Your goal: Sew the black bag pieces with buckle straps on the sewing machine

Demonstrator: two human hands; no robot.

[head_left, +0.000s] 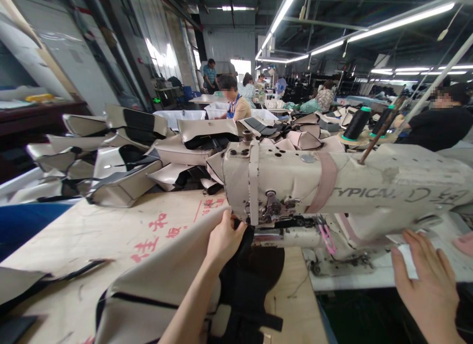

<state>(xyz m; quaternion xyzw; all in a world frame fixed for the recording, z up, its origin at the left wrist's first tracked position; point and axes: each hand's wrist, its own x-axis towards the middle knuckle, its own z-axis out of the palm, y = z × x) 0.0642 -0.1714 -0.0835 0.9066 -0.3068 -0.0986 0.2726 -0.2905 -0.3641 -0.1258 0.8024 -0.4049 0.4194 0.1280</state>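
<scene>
The person's left hand (pixel 225 240) was closed narrow around the edge of a large beige-and-black vinyl cover (pixel 155 290), gripping it just below the head of a worn beige sewing machine (pixel 306 181). The cover lay draped across a wooden table (pixel 84 235) at 6 o'clock from the person, and its black straps and panels (pixel 246 294) hung at the near side of the machine. The hand hid the spot where the cover met the needle area, so I couldn't tell whether the cloth was under the needle.

The right hand (pixel 424 285) was spread wide with its fingers apart, at 4 o'clock, resting just beside a white sheet (pixel 408 260) on the machine's white table (pixel 373 280). It held nothing.

A pink clip (pixel 327 238) hung from the machine's underside, and two black thread spools (pixel 356 123) stood behind it at 2 o'clock. Red writing (pixel 148 238) marked the wooden table. A heap of similar covers (pixel 125 161) lay at 11 o'clock. A co-worker in a blue apron (pixel 232 100) sat at 12 o'clock, and another in black (pixel 439 127) sat at 2 o'clock.
</scene>
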